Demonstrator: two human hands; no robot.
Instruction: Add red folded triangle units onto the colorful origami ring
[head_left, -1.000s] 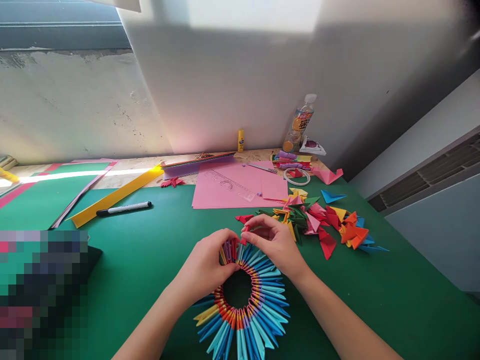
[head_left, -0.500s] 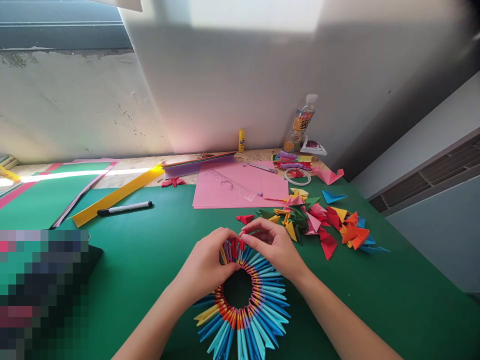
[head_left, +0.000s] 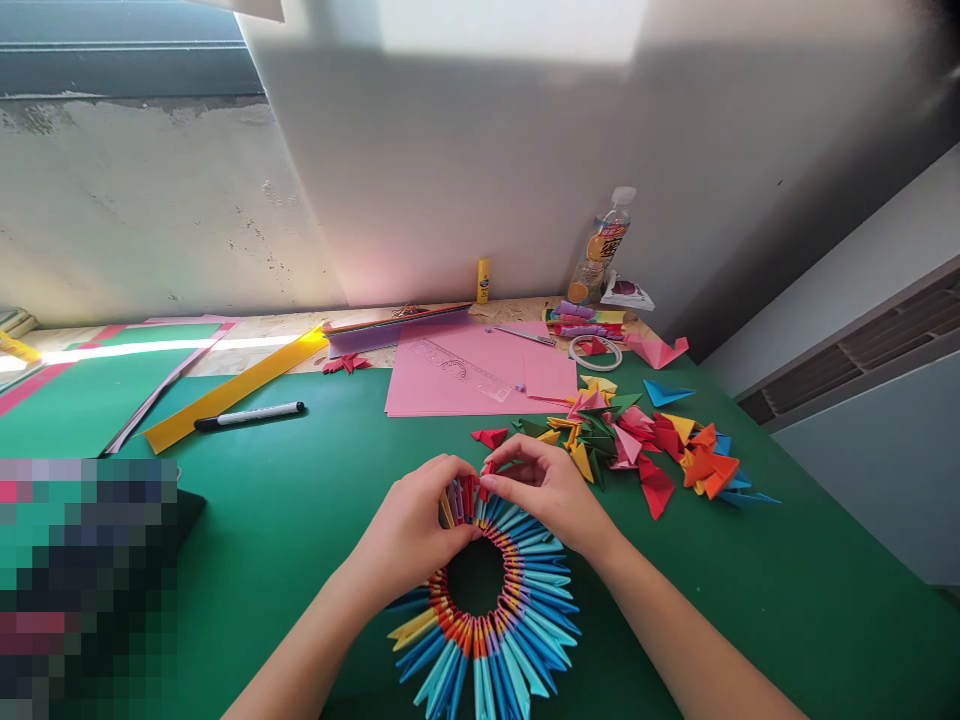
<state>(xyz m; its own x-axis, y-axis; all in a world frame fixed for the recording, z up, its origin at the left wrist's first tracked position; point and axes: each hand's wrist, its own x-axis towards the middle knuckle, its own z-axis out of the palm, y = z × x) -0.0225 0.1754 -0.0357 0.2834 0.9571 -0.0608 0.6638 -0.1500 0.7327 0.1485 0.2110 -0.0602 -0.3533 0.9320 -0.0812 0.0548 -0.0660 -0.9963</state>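
A ring of folded paper pieces [head_left: 536, 590], mostly blue with orange, yellow, red and purple parts, lies flat on the green table. My left hand [head_left: 412, 515] grips its upper left side, thumb at the inner rim and fingers over the outside. With thumb and forefinger, my right hand [head_left: 551, 490] pinches a red folded paper piece [head_left: 484, 487] at the top of the ring. The fingers partly hide that piece. Just beyond the hands lies another red folded piece [head_left: 490, 438].
Loose folded pieces [head_left: 622, 440] are heaped to the right. Behind lie pink paper [head_left: 427, 380], a clear ruler [head_left: 465, 370] and a tape roll [head_left: 595, 353]. A marker [head_left: 250, 417] and a yellow strip [head_left: 225, 400] lie left. A bottle [head_left: 600, 245] and a glue stick [head_left: 483, 281] stand at the wall.
My right fingertips and the red piece have shifted very slightly down toward the ring. My left hand and the ring stay in place.
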